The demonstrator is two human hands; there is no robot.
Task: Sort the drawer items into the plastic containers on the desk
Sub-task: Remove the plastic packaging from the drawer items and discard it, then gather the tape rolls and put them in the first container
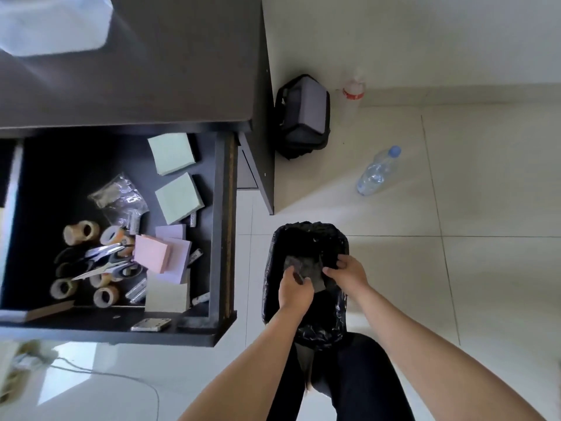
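My legs in dark trousers (358, 381) are closest to me, at 6 o'clock. Just past them stands a small bin lined with a black plastic bag (306, 238). My left hand (295, 288) and my right hand (349, 271) are both over the bin. Together they pinch a dark grey, crumpled sheet (306, 267), one hand on each side.

The open black drawer (223, 208) is at 9 o'clock. It still holds green sticky note pads (174, 177), a pink pad (151, 253), brown tape rolls (81, 233) and silver scissors (100, 259). The clear plastic container (54, 22) sits on the dark desk (182, 62) at 11 o'clock.

I think the sheet could slip and land on the floor if I let go too soon. Leaning over, I might also knock the bin with my knees.
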